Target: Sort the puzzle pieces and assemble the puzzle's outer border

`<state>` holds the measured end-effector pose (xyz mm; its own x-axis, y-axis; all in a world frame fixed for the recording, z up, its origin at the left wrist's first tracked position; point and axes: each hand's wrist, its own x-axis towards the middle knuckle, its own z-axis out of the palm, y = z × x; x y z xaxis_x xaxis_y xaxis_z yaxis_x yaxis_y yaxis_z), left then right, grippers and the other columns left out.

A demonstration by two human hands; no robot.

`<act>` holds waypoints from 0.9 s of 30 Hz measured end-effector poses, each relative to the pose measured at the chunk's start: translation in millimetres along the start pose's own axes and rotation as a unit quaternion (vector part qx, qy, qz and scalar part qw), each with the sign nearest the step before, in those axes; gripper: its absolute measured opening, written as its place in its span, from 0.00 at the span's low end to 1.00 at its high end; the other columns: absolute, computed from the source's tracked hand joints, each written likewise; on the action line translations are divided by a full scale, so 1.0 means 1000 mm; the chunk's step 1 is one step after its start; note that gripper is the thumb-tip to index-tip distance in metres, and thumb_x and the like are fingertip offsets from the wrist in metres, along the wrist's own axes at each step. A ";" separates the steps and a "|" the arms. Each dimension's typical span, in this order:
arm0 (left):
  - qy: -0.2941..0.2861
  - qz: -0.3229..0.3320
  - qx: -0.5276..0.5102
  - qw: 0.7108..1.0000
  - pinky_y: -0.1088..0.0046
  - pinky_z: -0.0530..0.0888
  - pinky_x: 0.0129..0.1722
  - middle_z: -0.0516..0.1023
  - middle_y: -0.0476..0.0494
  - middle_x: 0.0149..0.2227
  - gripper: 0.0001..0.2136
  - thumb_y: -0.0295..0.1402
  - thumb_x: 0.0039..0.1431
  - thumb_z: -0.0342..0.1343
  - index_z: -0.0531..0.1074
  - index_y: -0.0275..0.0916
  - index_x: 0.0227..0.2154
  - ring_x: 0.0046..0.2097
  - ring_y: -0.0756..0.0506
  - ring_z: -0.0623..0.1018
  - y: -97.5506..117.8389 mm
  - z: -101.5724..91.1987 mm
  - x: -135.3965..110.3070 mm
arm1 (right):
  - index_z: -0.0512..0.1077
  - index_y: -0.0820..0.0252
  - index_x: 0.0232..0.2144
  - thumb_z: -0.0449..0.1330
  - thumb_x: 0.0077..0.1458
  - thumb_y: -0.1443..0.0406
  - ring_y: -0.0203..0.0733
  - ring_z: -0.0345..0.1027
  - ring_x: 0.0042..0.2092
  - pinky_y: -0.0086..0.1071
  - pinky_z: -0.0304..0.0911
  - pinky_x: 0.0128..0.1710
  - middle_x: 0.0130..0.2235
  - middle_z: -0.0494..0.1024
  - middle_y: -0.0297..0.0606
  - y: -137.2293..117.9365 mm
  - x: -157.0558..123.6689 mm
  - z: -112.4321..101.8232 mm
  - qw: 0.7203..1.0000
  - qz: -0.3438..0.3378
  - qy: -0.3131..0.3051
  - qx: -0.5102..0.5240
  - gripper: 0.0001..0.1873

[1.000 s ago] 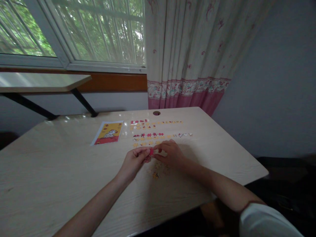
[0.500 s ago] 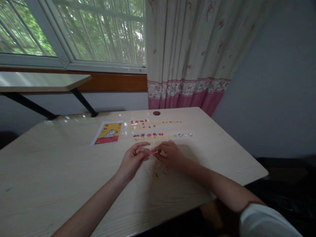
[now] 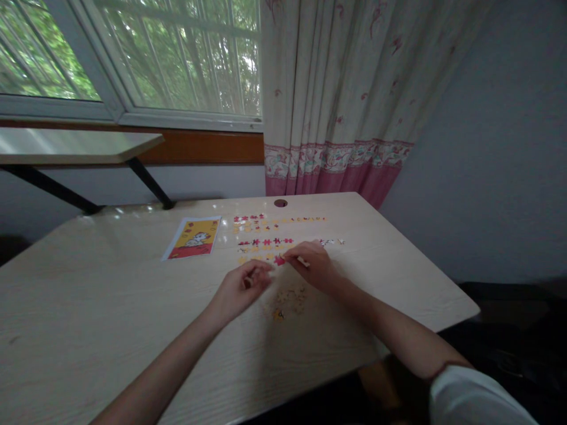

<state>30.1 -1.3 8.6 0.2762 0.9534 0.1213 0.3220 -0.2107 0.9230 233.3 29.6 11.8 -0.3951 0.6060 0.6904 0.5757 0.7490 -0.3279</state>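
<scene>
My right hand [image 3: 312,265] pinches a red puzzle piece [image 3: 279,260] just above the table, near the front row of sorted pieces. My left hand [image 3: 241,286] hovers beside it with the fingers curled in a loose pinch; whether it holds a piece I cannot make out. Rows of red and yellow puzzle pieces [image 3: 274,233] lie beyond both hands. A small patch of joined yellow pieces [image 3: 286,301] sits on the table between my forearms.
A yellow and red reference picture [image 3: 192,237] lies left of the rows on the light wooden table [image 3: 110,307]. A cable hole [image 3: 280,203] is at the far edge. Window, curtain [image 3: 336,94] and a second table [image 3: 66,147] stand behind.
My hands have come apart. The right hand carried the red piece forward toward the rows, and the left hand drew back slightly and lower.
</scene>
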 end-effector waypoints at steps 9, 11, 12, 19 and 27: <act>-0.166 0.133 0.346 0.914 0.76 0.63 0.27 0.72 0.48 0.29 0.08 0.39 0.52 0.55 0.73 0.42 0.33 0.28 0.49 0.71 0.002 -0.015 -0.008 | 0.75 0.55 0.32 0.54 0.58 0.61 0.37 0.69 0.33 0.33 0.56 0.38 0.31 0.78 0.35 0.018 0.008 -0.024 0.987 0.036 0.144 -0.062 0.10; -0.169 0.146 0.344 0.912 0.75 0.64 0.28 0.72 0.48 0.30 0.07 0.37 0.53 0.54 0.73 0.42 0.32 0.29 0.48 0.71 -0.001 -0.015 -0.007 | 0.75 0.55 0.32 0.53 0.59 0.60 0.38 0.69 0.34 0.34 0.56 0.38 0.31 0.78 0.35 0.018 0.008 -0.024 0.987 0.044 0.137 -0.069 0.11; -0.169 0.151 0.339 0.913 0.75 0.65 0.28 0.72 0.48 0.30 0.07 0.36 0.53 0.54 0.73 0.42 0.33 0.30 0.48 0.72 -0.002 -0.016 -0.007 | 0.75 0.55 0.31 0.53 0.59 0.60 0.38 0.69 0.34 0.34 0.56 0.38 0.31 0.78 0.35 0.018 0.008 -0.024 0.987 0.049 0.135 -0.071 0.11; -0.178 0.164 0.342 0.908 0.73 0.69 0.34 0.74 0.45 0.37 0.11 0.28 0.54 0.48 0.72 0.42 0.39 0.37 0.46 0.74 -0.001 -0.018 -0.008 | 0.75 0.55 0.31 0.54 0.58 0.61 0.37 0.69 0.33 0.34 0.56 0.38 0.30 0.78 0.35 0.018 0.008 -0.024 0.986 0.034 0.149 -0.069 0.11; -0.188 0.156 0.350 0.904 0.73 0.70 0.35 0.73 0.45 0.37 0.09 0.35 0.57 0.50 0.72 0.42 0.38 0.37 0.46 0.74 -0.006 -0.018 -0.006 | 0.75 0.53 0.32 0.54 0.58 0.60 0.38 0.69 0.33 0.34 0.56 0.39 0.31 0.78 0.34 0.023 0.005 -0.021 0.987 0.046 0.135 -0.071 0.10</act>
<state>9.6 -2.0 8.7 0.6993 0.7102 0.0815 0.6328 -0.6680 0.3916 259.6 44.7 21.4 -0.1434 0.5618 0.8147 0.7028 0.6374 -0.3158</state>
